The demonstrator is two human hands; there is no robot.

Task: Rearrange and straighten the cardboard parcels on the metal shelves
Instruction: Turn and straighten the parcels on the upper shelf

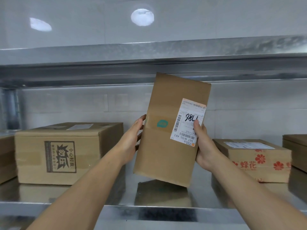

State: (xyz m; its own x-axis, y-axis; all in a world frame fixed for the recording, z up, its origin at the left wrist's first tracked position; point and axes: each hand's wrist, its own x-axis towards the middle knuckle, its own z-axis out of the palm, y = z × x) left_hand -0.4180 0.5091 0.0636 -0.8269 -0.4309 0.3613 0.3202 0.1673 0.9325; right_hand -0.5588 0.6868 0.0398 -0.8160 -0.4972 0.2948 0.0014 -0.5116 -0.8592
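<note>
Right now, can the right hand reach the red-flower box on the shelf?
Probably not yet: the right hand grips the tall parcel. Nothing stands between it and the red-flower box otherwise.

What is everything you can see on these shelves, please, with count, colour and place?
held parcel: one, brown, tilted, mid-frame
shipping label: one, white, on held parcel
printed box: one, brown, black print, shelf left
edge box: one, brown, far left, cropped
flower-taped box: one, brown, red tape, shelf right
far-right box: one, brown, cropped
metal shelves: two, silver, below and above
left hand: one, grips parcel's left edge
right hand: one, grips right edge, thumb on label
</note>
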